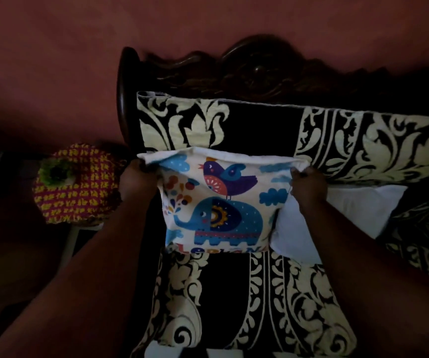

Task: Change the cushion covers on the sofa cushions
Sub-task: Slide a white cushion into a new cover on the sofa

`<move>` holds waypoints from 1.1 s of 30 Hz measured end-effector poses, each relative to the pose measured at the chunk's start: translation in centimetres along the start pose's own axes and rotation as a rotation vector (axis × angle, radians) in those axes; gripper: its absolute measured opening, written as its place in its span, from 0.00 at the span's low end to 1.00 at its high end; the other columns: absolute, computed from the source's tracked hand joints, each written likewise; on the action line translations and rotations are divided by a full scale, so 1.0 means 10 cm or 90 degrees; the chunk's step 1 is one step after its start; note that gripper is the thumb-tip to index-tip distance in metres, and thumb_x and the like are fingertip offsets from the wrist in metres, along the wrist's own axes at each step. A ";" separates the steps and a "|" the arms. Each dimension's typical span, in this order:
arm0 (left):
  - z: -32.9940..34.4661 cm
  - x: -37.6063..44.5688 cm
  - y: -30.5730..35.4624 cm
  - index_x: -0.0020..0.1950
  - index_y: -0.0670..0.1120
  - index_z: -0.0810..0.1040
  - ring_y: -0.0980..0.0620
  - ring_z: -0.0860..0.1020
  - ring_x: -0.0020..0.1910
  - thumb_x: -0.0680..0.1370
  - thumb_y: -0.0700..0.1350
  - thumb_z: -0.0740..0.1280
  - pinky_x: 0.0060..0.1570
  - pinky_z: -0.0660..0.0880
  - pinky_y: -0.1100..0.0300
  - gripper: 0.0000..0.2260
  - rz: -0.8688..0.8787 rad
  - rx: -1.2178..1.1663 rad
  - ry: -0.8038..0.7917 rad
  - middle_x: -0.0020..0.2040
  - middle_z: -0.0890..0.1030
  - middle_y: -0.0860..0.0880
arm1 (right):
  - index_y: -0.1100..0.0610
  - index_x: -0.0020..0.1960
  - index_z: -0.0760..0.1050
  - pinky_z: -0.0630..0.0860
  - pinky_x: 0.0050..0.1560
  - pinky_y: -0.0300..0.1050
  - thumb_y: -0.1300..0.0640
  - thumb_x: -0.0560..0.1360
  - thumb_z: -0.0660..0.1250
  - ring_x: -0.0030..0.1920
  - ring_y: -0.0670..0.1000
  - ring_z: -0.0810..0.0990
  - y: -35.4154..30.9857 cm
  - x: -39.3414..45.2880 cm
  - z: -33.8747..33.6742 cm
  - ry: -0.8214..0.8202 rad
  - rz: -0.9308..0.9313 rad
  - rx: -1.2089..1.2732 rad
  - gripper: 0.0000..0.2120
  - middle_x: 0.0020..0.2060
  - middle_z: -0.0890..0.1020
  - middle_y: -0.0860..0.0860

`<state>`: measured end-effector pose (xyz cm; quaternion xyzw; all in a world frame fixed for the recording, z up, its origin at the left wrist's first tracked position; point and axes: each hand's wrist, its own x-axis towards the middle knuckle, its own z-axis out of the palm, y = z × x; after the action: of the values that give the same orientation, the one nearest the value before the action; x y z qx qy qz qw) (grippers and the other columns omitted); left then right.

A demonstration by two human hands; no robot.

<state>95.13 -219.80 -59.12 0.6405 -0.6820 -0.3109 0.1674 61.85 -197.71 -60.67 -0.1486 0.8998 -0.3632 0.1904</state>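
The cover is white with a blue elephant, a purple bird with blue wing, blue clouds and coloured letters at the bottom. The cushion beside it is plain white. The sofa fabric is black with cream leaf ornaments and stripes. The frame is dark brown. The knitted piece is red and yellow, with a green tuft. The wall is reddish brown.

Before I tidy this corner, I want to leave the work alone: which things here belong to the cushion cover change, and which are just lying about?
Part of the job:
- elephant-print cover, its top edge held by the left hand and right hand
- white cushion beside it
- sofa with black-and-cream throw

Lying about:
- red-and-yellow crocheted piece on a stand left of the sofa
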 end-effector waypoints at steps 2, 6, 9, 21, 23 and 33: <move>-0.11 0.00 -0.06 0.62 0.43 0.79 0.36 0.79 0.57 0.76 0.52 0.66 0.56 0.74 0.48 0.19 0.012 0.046 0.030 0.58 0.82 0.38 | 0.63 0.48 0.81 0.67 0.43 0.44 0.45 0.80 0.67 0.48 0.62 0.81 -0.07 -0.03 -0.14 0.050 -0.050 -0.049 0.20 0.46 0.84 0.63; -0.21 -0.10 -0.10 0.64 0.42 0.74 0.38 0.77 0.59 0.78 0.49 0.68 0.56 0.72 0.49 0.18 0.039 0.064 0.077 0.60 0.79 0.39 | 0.62 0.50 0.79 0.70 0.45 0.50 0.49 0.81 0.65 0.50 0.63 0.80 -0.16 -0.08 -0.24 0.094 -0.142 -0.117 0.15 0.46 0.83 0.62; -0.26 -0.15 0.07 0.69 0.42 0.68 0.39 0.72 0.62 0.73 0.51 0.73 0.57 0.71 0.48 0.29 0.118 0.119 0.119 0.64 0.73 0.40 | 0.58 0.57 0.75 0.75 0.48 0.52 0.48 0.77 0.71 0.53 0.61 0.80 -0.20 -0.08 -0.28 0.066 -0.169 -0.101 0.16 0.53 0.81 0.58; -0.43 0.15 0.38 0.57 0.48 0.82 0.39 0.75 0.56 0.75 0.49 0.62 0.53 0.69 0.43 0.15 0.379 0.462 -0.034 0.53 0.83 0.44 | 0.60 0.53 0.80 0.72 0.47 0.49 0.48 0.82 0.56 0.47 0.61 0.80 -0.11 0.11 -0.54 -0.004 -0.386 -0.221 0.19 0.46 0.83 0.60; -0.47 0.14 0.35 0.54 0.49 0.82 0.39 0.76 0.54 0.78 0.52 0.61 0.53 0.66 0.43 0.14 0.387 0.497 -0.036 0.48 0.84 0.43 | 0.58 0.52 0.80 0.73 0.46 0.52 0.44 0.81 0.53 0.46 0.62 0.79 -0.12 0.13 -0.55 0.000 -0.365 -0.294 0.22 0.44 0.83 0.60; -0.40 0.16 0.65 0.51 0.47 0.83 0.38 0.75 0.50 0.76 0.44 0.68 0.50 0.67 0.45 0.06 0.367 0.537 0.080 0.46 0.82 0.42 | 0.58 0.55 0.76 0.74 0.50 0.57 0.46 0.77 0.67 0.54 0.65 0.78 -0.53 0.17 -0.50 0.092 -0.294 -0.458 0.16 0.51 0.80 0.60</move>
<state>92.41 -222.33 -52.24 0.4558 -0.8855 0.0890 0.0137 58.82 -199.10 -54.00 -0.3773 0.9233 -0.0686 -0.0231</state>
